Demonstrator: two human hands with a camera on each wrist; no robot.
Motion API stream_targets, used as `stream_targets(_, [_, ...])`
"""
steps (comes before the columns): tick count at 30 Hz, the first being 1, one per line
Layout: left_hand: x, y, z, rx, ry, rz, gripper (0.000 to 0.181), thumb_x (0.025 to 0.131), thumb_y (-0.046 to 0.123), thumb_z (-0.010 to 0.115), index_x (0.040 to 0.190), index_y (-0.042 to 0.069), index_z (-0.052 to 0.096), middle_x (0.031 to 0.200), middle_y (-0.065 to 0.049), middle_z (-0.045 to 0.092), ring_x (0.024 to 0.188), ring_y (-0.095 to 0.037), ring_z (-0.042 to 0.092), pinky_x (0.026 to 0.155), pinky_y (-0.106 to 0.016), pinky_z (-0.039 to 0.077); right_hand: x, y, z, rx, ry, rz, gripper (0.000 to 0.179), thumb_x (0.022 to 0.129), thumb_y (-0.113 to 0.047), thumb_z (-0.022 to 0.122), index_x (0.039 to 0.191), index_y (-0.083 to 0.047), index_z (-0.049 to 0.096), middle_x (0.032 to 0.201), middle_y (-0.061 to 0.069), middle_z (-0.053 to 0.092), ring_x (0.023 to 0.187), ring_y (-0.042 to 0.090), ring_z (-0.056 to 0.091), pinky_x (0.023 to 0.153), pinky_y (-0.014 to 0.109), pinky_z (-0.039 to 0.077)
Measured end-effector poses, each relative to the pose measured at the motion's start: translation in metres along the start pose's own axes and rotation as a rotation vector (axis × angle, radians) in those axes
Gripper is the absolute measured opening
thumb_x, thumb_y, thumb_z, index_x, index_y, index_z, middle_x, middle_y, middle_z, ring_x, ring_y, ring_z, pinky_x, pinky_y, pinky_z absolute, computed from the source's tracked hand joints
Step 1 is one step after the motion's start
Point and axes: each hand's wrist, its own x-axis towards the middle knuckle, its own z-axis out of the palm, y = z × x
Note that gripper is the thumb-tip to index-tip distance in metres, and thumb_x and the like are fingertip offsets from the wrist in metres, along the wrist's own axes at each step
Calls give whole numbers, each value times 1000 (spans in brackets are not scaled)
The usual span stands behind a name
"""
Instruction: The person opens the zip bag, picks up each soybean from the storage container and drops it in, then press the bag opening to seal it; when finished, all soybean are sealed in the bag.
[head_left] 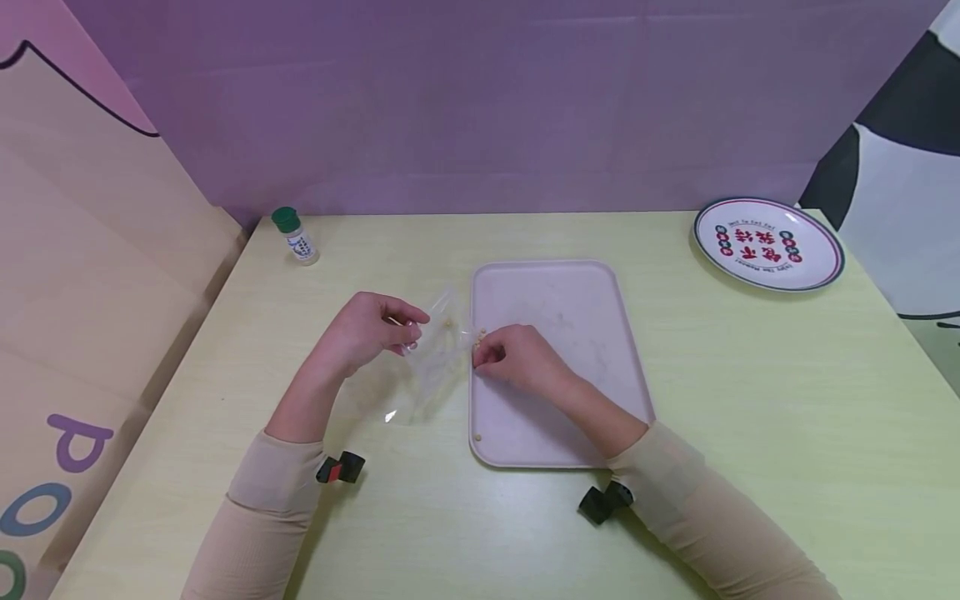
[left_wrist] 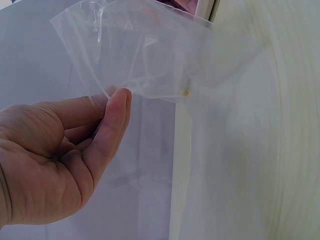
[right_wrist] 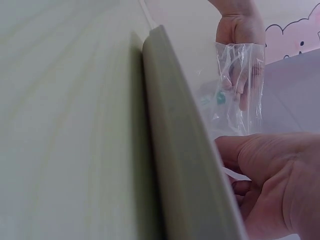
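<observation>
Left grip (head_left: 372, 328) on bag (head_left: 437, 350) (clear, crinkled)

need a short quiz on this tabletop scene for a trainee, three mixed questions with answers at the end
1. Which hand holds the clear plastic bag?
2. True or false: the small bottle has a red cap.
3. Relative to the tray, where is the plate?
A) on it
B) to its left
C) to its right

Key:
1. The left hand.
2. False; the bottle's cap is green.
3. C
</observation>
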Motion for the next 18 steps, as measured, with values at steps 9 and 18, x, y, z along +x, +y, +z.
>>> stream_targets(9, [0, -1, 1, -6, -5, 9, 26, 95, 5, 70, 120, -1, 72, 106, -15, 65, 86, -26, 68, 86, -45, 59, 2, 0, 1, -56, -4, 18, 7, 83, -6, 76, 82, -12, 77, 72, -7, 67, 74, 10, 56, 73, 27, 46])
stream_targets(18, [1, -1, 1, 2, -8, 10, 26, 95, 5, 70, 120, -1, 72, 105, -15, 65, 86, -26, 68, 86, -45, 59, 0, 1, -1, -57, -3, 6, 6, 84, -5, 75, 81, -9, 77, 69, -6, 65, 72, 10, 55, 72, 26, 46])
